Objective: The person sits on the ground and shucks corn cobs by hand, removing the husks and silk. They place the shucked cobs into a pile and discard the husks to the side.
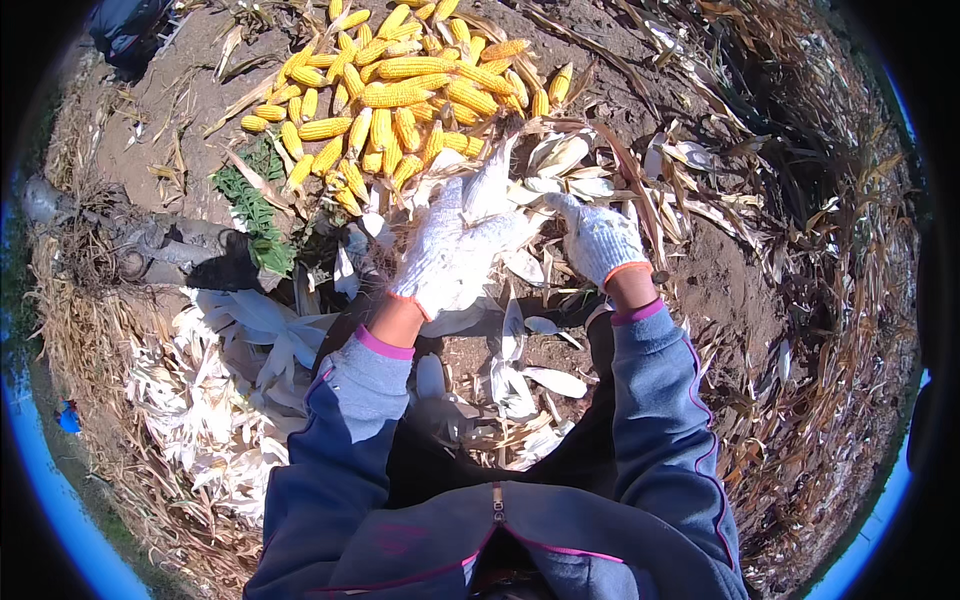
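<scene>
My left hand (457, 251), in a white knit glove with an orange cuff edge, grips a pale husked-over corn ear (489, 184) whose tip points away from me. Dry silk strands hang by its wrist. A short way to the right is my right hand (602, 236), gloved the same way, with its fingers partly curled near loose husks; whether anything is between them is hidden. Just beyond both hands lies a pile of bare yellow corn ears (412, 82). More pale husks (562, 157) lie between the pile and my right hand.
A heap of stripped white husks (202, 405) lies at my left. Beyond it are a thick log (165, 244) and a green leafy plant (259, 199). Dry corn stalks (810, 300) cover the right side. A dark bag-like object (127, 34) sits at the far left.
</scene>
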`<state>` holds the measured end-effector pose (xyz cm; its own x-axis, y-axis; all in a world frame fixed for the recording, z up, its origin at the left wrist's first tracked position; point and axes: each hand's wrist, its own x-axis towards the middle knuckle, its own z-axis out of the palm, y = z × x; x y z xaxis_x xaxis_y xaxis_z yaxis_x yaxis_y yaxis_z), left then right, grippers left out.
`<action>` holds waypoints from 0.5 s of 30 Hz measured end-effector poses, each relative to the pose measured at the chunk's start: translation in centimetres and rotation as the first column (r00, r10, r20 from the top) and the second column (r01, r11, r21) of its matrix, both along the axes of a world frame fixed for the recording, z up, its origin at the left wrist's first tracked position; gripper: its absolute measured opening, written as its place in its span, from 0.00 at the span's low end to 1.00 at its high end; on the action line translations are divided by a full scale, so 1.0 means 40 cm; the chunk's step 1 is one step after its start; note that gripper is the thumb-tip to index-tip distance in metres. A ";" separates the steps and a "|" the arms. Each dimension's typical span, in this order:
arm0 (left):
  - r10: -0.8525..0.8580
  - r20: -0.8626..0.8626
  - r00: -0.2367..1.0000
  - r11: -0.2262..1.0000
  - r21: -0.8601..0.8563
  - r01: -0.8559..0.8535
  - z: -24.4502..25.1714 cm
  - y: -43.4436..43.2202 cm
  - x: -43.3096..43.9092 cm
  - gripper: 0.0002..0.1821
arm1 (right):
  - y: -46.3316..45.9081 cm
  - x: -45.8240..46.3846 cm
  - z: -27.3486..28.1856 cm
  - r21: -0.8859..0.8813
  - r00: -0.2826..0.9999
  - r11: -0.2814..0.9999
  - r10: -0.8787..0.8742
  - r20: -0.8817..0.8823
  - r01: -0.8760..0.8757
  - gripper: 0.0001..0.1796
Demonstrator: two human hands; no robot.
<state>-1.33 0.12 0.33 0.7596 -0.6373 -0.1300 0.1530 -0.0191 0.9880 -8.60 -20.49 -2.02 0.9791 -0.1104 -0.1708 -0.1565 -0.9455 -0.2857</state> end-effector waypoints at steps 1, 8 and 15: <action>0.038 -0.048 0.998 0.999 0.001 -0.038 -0.008 0.004 -0.001 0.22 | 0.018 -0.001 0.021 -0.050 0.975 0.998 0.031 -0.221 -0.043 0.25; 0.067 -0.040 0.997 0.997 0.038 -0.066 -0.008 -0.029 -0.017 0.22 | 0.035 0.030 0.043 0.789 0.949 0.615 -0.239 0.207 -0.017 0.21; 0.131 -0.264 0.955 0.984 -0.079 -0.157 -0.044 -0.027 -0.017 0.21 | 0.086 0.035 0.060 0.900 0.986 0.433 -0.122 0.113 -0.050 0.30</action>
